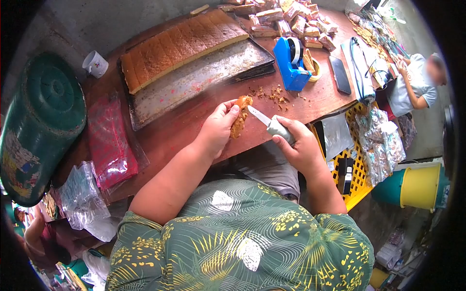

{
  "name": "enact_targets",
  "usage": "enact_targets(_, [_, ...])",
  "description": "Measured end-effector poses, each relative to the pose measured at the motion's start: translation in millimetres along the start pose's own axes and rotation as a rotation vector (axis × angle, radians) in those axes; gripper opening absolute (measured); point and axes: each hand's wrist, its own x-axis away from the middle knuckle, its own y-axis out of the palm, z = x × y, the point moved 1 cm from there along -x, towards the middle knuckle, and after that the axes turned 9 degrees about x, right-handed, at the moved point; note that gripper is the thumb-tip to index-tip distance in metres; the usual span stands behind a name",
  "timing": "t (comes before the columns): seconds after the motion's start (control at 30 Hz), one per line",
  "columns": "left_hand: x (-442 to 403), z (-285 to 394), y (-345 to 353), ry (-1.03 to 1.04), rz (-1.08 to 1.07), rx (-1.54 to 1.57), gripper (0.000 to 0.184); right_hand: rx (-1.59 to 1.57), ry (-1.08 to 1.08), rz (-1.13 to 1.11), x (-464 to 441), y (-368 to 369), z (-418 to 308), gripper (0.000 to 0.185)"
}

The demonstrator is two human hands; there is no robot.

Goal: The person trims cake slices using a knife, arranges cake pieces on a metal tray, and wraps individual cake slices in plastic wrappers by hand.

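Note:
My left hand pinches a brown piece of cake over the table's near edge. In my right hand is a knife with a short pale blade and a grey handle. The blade tip points at the cake piece, very close to it; I cannot tell if they touch. Crumbs lie scattered on the table just beyond. Farther back, a sheet of sponge cake, cut into strips, covers the far part of a metal baking tray.
Wrapped cake pieces are heaped at the back. A blue tape dispenser and a phone lie right of the tray. Left are a mug, plastic bags and a green bin. Another person is at right.

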Motion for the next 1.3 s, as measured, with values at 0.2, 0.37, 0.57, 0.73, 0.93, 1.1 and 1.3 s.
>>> enact_targets(0.2, [-4, -3, -2, 0.022, -0.012, 0.044, 0.038, 0.117, 0.025, -0.091, 1, -5, -3, 0.048])
enact_targets(0.37, [-2, -2, 0, 0.037, -0.037, 0.067, 0.042, 0.143, 0.048, -0.116, 1, -7, -9, 0.048])
enact_targets(0.57, [-6, -7, -4, 0.048, -0.039, 0.039, 0.041, 0.115, 0.069, -0.049, 0, -2, -1, 0.049])
enact_targets(0.73, [-4, -3, -2, 0.013, 0.021, 0.095, 0.037, 0.061, 0.009, -0.1, 0, -4, -2, 0.049])
enact_targets(0.93, [3, 2, 5, -0.011, 0.001, 0.126, 0.04, 0.09, -0.041, -0.104, -2, 6, -4, 0.048])
enact_targets(1.1, [2, 0, 0, -0.012, -0.019, 0.151, 0.04, 0.118, -0.021, -0.001, -6, 12, 9, 0.047])
enact_targets(1.3, [1, 0, 4, -0.034, 0.008, 0.16, 0.039, 0.08, -0.017, -0.059, -6, 12, 5, 0.047])
